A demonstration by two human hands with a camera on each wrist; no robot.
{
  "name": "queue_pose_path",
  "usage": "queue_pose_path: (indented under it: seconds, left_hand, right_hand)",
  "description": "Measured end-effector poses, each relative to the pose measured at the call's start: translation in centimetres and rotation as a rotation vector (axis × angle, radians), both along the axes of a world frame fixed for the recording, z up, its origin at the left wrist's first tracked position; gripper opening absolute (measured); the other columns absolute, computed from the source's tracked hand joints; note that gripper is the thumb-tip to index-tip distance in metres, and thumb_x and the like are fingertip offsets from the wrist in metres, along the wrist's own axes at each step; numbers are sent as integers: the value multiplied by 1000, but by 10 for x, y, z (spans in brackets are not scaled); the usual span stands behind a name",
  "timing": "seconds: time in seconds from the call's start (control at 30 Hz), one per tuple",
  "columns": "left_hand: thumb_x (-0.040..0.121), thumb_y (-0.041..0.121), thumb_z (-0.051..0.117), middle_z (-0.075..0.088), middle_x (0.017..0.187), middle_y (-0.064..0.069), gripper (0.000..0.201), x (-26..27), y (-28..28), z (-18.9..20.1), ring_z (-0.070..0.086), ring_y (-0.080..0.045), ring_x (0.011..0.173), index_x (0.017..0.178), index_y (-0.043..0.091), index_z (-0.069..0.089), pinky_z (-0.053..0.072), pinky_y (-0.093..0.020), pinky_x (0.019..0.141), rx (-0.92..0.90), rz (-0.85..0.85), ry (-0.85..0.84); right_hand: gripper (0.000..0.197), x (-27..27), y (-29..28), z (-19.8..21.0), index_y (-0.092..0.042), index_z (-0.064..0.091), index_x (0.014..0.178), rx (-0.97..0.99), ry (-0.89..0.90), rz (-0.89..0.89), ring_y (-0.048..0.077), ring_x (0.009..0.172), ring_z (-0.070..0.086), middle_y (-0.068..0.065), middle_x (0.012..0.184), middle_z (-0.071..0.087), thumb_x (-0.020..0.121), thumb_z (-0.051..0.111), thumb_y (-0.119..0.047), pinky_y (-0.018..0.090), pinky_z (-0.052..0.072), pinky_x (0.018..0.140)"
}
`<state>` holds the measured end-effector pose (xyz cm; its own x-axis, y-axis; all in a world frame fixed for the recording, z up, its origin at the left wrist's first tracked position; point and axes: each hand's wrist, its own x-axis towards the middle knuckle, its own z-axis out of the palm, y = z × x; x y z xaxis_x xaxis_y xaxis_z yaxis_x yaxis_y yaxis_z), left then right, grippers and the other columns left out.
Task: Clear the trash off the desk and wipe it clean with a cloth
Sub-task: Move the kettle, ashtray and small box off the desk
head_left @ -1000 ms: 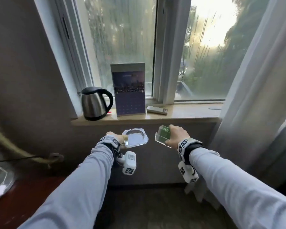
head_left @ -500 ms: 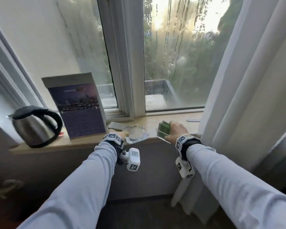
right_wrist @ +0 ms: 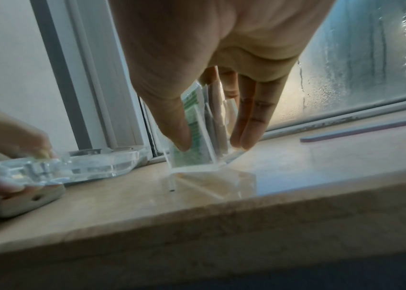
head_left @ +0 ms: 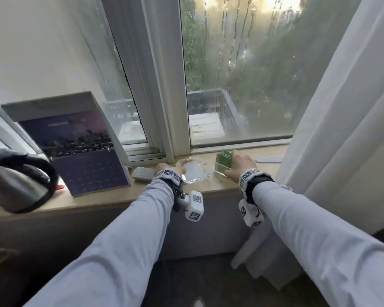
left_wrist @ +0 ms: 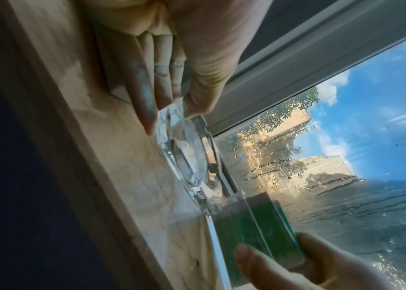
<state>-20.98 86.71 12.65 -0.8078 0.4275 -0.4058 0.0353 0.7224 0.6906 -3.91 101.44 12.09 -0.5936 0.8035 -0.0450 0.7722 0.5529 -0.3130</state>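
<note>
My left hand (head_left: 164, 170) pinches the near rim of a clear glass ashtray (head_left: 194, 172) that lies on the stone windowsill (head_left: 111, 196). In the left wrist view the thumb lies on top of the ashtray (left_wrist: 186, 157) and the fingers (left_wrist: 144, 102) under its edge. My right hand (head_left: 237, 165) grips a clear acrylic holder with green cards (head_left: 224, 161), thumb on one side and fingers on the other. In the right wrist view the holder (right_wrist: 196, 137) stands with its base at the sill, just right of the ashtray (right_wrist: 92, 164).
A steel kettle (head_left: 20, 185) and a standing calendar (head_left: 82, 149) fill the sill's left end. A grey remote (head_left: 143, 173) lies by my left hand. A flat grey strip (head_left: 268, 160) lies to the right, near the white curtain (head_left: 341, 129). The window pane stands close behind.
Both hands have moved forward from in front of the sill and brought the ashtray and the card holder down onto it. The head camera has come closer.
</note>
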Motion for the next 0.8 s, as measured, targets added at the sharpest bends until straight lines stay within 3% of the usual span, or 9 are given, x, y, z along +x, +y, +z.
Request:
queue_pose_path:
  seconds: [0.07,0.13,0.23,0.33,0.47,0.7,0.8]
  left_hand:
    - [81,31,74,66,99,-4,32,-6,8,-1,64,-22,88,100,6,66,54,-31,85,-33,40,21]
    - [84,36,70,64,98,-7,30,-10,15,-2,63,-22,93,83,10,56,51,-33,94,-79,2,-17]
    - [80,32,75,60,94,-6,29,-16,21,-15,57,-20,84,90,14,55,54,-34,88,-67,-30,20]
    - [70,40,78,72,87,-5,38,-18,23,-21,67,-23,80,87,7,67,56,-33,79,-116,-34,74]
    - [78,31,73,72,92,-9,30,-17,22,-14,67,-26,84,94,5,71,51,-28,70,-215,-107,197]
    - [83,26,72,74,93,-7,17,-12,10,-5,69,-26,88,91,11,75,58,-32,80,-163,-137,302]
    - [85,27,66,74,88,-6,17,-10,-8,9,68,-28,82,87,13,76,58,-33,79,-78,-98,301]
  right_hand:
    - [43,-9,4,-2,-10,51,112,-13,15,7,34,100,63,15,107,64,78,67,-29,33,47,79]
    - [41,-16,7,-5,-9,50,112,-17,9,15,35,101,62,16,109,63,80,66,-28,34,46,80]
    - [40,-21,10,-10,-8,48,114,-6,10,17,34,101,60,15,110,61,81,64,-26,33,44,79]
    - [41,-21,11,-14,-9,46,115,-5,13,22,34,100,59,14,110,60,82,64,-25,31,39,75]
    - [47,-20,5,-16,-12,43,119,-2,-6,-1,35,101,60,12,114,54,81,63,-31,36,45,78]
    - [67,-4,-9,-3,-18,38,134,93,-19,-37,34,101,61,8,126,47,79,60,-51,42,49,81]
    - [56,-1,-19,16,-15,45,129,213,62,-17,34,96,61,9,123,48,84,58,-46,41,50,76]
